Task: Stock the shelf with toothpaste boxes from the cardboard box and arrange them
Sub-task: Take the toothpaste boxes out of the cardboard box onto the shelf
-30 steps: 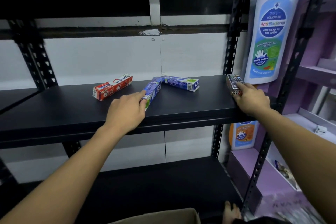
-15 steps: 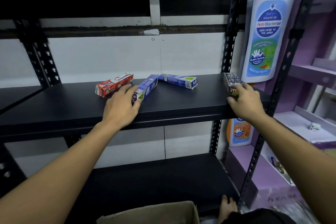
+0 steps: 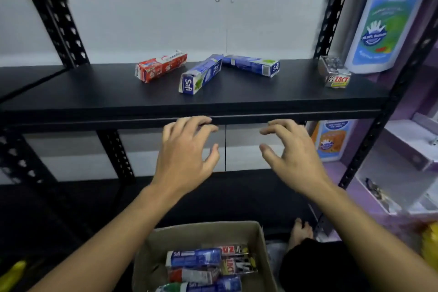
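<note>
Left fingers (image 3: 189,124): five, spread and loosely hooked, gripping nothing; the tips lie at the shelf's front lip, and I cannot tell whether they touch it.
Right fingers (image 3: 280,125): five, splayed in the same claw-like curl, holding nothing, just below the same lip.
Left hand (image 3: 187,156): palm down, back toward the camera, thumb pointing right; the bare forearm runs in from the near left.
Right hand (image 3: 292,159): palm down, thumb pointing left toward the other thumb, a gap between them; the bare forearm comes in from the near right.
Shelf (image 3: 106,95): flat, matte black board with a thick front edge.
Boxes on the shelf: four long printed cartons, all lying flat.
Red box (image 3: 161,69): red and white, farthest left, angled.
Near blue box (image 3: 201,77): blue and white, its square end facing near.
Far blue box (image 3: 251,66): its left end meets the near blue box, forming a V.
Silver box (image 3: 334,73): shiny, at the right end, well apart from the others.
Cardboard box (image 3: 203,232): plain brown, open-topped, near centre below the hands.
Packs (image 3: 196,257): about five lie inside, blue, red and silver.
Uprights (image 3: 59,23): black perforated metal.
Bottle-shaped sign (image 3: 388,14): glossy white and blue, far right.
</note>
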`<state>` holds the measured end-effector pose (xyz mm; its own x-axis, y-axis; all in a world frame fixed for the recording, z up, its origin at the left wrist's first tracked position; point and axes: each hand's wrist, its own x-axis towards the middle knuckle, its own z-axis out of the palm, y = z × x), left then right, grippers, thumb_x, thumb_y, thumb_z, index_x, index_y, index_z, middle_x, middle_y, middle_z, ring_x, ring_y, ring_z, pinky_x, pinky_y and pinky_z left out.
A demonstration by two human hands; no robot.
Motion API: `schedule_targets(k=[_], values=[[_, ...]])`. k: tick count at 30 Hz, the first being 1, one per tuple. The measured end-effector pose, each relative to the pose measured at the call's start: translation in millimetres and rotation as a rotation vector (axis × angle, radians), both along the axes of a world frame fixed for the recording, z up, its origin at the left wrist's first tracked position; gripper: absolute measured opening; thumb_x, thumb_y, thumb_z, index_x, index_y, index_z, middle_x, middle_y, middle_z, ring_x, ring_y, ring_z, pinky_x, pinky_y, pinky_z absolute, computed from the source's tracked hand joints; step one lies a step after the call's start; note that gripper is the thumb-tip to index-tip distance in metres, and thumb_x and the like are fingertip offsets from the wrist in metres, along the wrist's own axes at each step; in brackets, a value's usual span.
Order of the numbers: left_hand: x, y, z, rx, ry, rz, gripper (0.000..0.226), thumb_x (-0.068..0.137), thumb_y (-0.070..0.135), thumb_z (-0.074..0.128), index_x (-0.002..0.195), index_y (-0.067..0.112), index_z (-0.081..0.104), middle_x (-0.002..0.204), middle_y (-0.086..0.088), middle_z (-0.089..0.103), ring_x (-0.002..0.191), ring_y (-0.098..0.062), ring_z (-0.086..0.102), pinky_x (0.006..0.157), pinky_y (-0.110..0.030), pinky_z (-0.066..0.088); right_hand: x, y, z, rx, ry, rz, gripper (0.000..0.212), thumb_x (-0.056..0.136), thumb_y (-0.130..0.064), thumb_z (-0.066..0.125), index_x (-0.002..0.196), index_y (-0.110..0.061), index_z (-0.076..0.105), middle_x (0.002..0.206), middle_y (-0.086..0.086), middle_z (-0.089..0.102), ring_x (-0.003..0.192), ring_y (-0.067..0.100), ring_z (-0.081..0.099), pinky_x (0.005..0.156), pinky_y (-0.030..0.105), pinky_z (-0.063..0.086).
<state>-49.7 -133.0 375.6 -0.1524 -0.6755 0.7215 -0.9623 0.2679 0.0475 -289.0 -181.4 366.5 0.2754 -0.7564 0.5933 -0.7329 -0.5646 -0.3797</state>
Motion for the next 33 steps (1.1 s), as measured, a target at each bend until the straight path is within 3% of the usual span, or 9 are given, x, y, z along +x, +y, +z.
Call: schedule_targets(k=[6,12,19,27,30,33], values=[[8,18,-96,0.29,-0.094,0.022,0.033,0.089,0.037,0.056,0.119,0.025,0.062,0.122,0.007,0.058,0.111,-0.016,0.052,0.098,-0.037,0.034,35,19,-101,0.174,0.126,0.123,0.029,0.087,-0.03,0.064,0.115,-0.023,0.062,0.117,-0.007,0.056,0.109,0.017,0.05,0.095,0.037,0.045],[26,34,-205,0.74,-0.223,0.081,0.035,0.092,0.042,0.049,0.122,0.026,0.058,0.127,0.005,0.055,0.114,-0.02,0.051,0.1,-0.041,0.034,45,29,-202,0.482,0.427,0.211,0.038,0.087,-0.031,0.062,0.124,-0.021,0.06,0.125,-0.001,0.056,0.11,0.025,0.05,0.094,0.038,0.046],[47,65,-313,1.122,-0.206,0.112,0.038,0.093,0.041,0.05,0.128,0.025,0.052,0.129,0.0,0.053,0.12,-0.024,0.049,0.098,-0.041,0.035,51,40,-297,0.807,0.546,0.224,0.041,0.083,-0.033,0.063,0.122,-0.024,0.059,0.12,0.002,0.059,0.111,0.028,0.054,0.094,0.04,0.048],[63,102,-402,1.363,0.004,0.213,0.051,0.084,0.045,0.065,0.129,0.025,0.053,0.131,0.001,0.055,0.122,-0.021,0.051,0.103,-0.039,0.039,41,57,-384,1.147,0.604,0.204,0.056,0.084,-0.03,0.065,0.136,-0.018,0.049,0.132,0.009,0.055,0.114,0.028,0.056,0.097,0.037,0.047],[79,106,-422,1.409,0.051,0.309,0.063,0.08,0.04,0.071,0.136,0.023,0.047,0.144,-0.002,0.046,0.136,-0.024,0.038,0.11,-0.042,0.034,33,63,-402,1.237,0.577,0.169,0.076,0.082,-0.031,0.071,0.147,-0.018,0.033,0.147,0.011,0.04,0.124,0.033,0.049,0.104,0.039,0.042],[97,106,-437,1.438,0.014,0.372,0.071,0.086,0.019,0.063,0.15,0.016,0.032,0.157,-0.007,0.029,0.146,-0.028,0.021,0.118,-0.042,0.025,26,61,-410,1.263,0.505,0.103,0.085,0.078,-0.021,0.077,0.149,-0.016,0.029,0.152,0.012,0.029,0.129,0.033,0.047,0.106,0.04,0.042]])
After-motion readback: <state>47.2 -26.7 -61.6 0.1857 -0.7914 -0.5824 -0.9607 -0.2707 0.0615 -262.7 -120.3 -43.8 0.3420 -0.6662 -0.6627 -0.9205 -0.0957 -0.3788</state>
